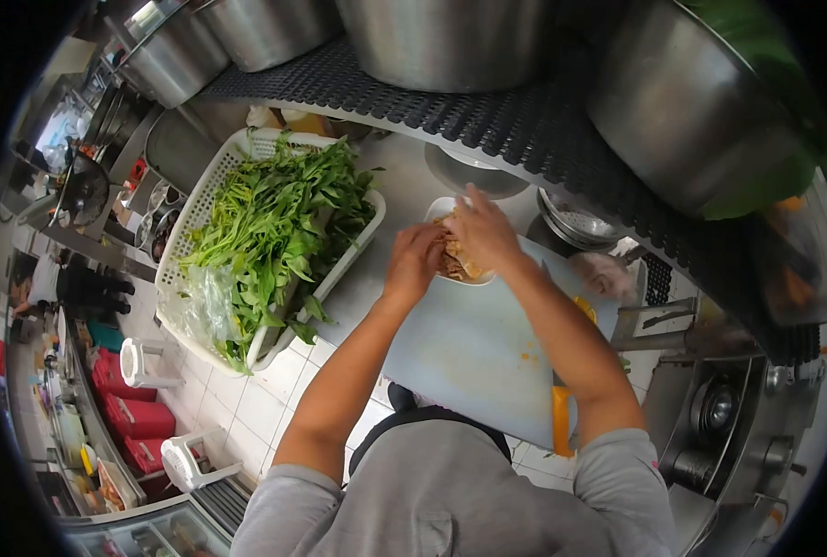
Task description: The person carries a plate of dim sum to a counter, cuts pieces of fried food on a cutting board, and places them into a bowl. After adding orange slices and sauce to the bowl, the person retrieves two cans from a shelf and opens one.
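Hands are both pressed down into the white bowl point(465, 269) of shredded food (meat, probably): left hand point(413, 260) and right hand point(483, 232) curled onto it, steadied at the cutting board point(474, 353) edge, beside the greens basket point(191, 223).

White basket point(183, 243) full of leafy greens point(279, 223) at left; big steel pots point(451, 37) above on black mat point(488, 121); orange-handled knife point(562, 418) near cutting board point(469, 353).
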The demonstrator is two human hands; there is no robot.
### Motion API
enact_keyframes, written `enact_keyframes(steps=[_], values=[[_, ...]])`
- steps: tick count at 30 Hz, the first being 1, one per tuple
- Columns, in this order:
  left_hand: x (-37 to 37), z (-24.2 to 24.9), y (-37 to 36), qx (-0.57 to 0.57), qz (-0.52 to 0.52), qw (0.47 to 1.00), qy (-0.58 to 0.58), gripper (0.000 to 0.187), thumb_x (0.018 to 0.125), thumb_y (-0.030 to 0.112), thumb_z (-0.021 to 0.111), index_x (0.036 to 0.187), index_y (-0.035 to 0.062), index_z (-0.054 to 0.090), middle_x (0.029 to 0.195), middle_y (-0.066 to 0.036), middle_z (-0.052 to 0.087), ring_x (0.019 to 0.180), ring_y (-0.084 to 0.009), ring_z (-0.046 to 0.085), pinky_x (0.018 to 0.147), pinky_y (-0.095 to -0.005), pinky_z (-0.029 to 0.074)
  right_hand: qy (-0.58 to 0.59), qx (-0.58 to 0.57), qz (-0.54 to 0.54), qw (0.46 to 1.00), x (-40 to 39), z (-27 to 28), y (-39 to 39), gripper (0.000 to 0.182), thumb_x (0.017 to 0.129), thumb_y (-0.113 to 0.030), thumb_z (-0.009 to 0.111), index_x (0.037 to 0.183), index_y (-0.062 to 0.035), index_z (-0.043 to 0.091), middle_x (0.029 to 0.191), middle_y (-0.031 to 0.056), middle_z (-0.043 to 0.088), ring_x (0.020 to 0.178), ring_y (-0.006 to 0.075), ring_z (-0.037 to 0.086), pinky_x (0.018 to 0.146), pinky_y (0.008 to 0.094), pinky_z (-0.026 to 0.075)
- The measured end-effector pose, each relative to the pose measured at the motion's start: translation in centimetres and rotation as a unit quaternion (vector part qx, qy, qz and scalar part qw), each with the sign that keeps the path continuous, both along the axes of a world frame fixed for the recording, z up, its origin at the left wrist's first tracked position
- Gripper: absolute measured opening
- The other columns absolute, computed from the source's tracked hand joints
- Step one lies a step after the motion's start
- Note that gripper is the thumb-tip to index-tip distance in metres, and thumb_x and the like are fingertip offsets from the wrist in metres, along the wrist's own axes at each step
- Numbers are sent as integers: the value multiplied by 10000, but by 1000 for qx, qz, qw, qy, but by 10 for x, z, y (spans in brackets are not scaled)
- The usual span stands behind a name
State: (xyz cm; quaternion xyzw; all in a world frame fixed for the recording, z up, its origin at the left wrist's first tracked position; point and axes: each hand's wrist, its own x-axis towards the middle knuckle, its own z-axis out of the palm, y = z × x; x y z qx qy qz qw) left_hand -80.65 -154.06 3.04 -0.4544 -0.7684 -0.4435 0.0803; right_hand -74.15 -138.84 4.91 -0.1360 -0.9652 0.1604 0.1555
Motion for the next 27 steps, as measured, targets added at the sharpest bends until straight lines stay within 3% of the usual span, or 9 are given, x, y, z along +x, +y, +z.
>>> enact_keyframes(steps=[7,14,16,18,20,22,23,24,27], values=[[-5,-24,-41,12,31,997,-68,187,849,23,553,1021,30,627,1075,-148,602,996,-319,579,828,-362,477,-67,17,-64,996,-5,-40,-39,618,955,-421,371,1422,-23,291,1506,192,201,1415,342,107,1142,457,77],[21,-7,-63,-17,45,985,-166,185,857,43,557,1028,22,623,1108,-133,584,1025,-323,560,842,-376,468,-38,20,-58,997,-4,-40,-31,648,952,-460,352,1431,-32,271,1505,199,196,1413,344,117,1133,474,109],[33,3,-63,-17,31,992,-121,190,844,39,576,1027,23,624,1101,-132,586,1034,-322,552,857,-379,457,-80,-88,-6,993,3,-22,-24,630,965,-436,333,1457,-63,211,1521,184,154,1422,322,82,1147,444,62],[43,20,-52,-12,15,997,-72,198,831,35,595,1026,25,626,1095,-132,589,1043,-321,544,873,-382,446,-29,-137,-26,990,24,-3,-9,587,959,-394,397,1437,-78,271,1510,189,193,1408,333,159,1136,433,146],[63,31,-40,4,-47,999,15,234,797,11,624,1031,29,628,1079,-134,593,1043,-323,533,890,-393,429,133,-224,2,965,72,3,12,505,931,-330,495,1358,-73,407,1465,184,302,1310,325,372,1062,392,323],[83,29,-14,20,-117,993,11,256,777,-5,636,1029,38,628,1043,-141,602,1006,-326,542,868,-395,439,207,-194,-66,957,133,0,35,322,864,-259,569,1062,-6,591,1120,193,593,1038,344,566,879,376,456],[93,24,0,16,-151,988,2,259,778,-6,634,1032,42,629,1034,-144,604,1001,-327,543,864,-398,442,146,-160,-159,963,166,17,34,232,837,-211,557,940,-14,623,904,177,614,902,337,585,802,397,466],[105,24,16,-7,-193,981,-12,263,788,1,643,1048,36,624,1029,-146,606,989,-325,556,862,-387,443,97,-240,-193,946,195,13,43,189,820,-175,543,894,-22,623,824,199,594,865,344,585,788,403,468],[139,4,70,-67,-266,962,14,266,794,74,644,1060,64,622,1010,-136,602,980,-325,555,839,-395,472,-121,-165,-331,921,244,-13,43,193,831,-198,563,864,-12,601,834,201,580,894,359,593,781,435,480]])
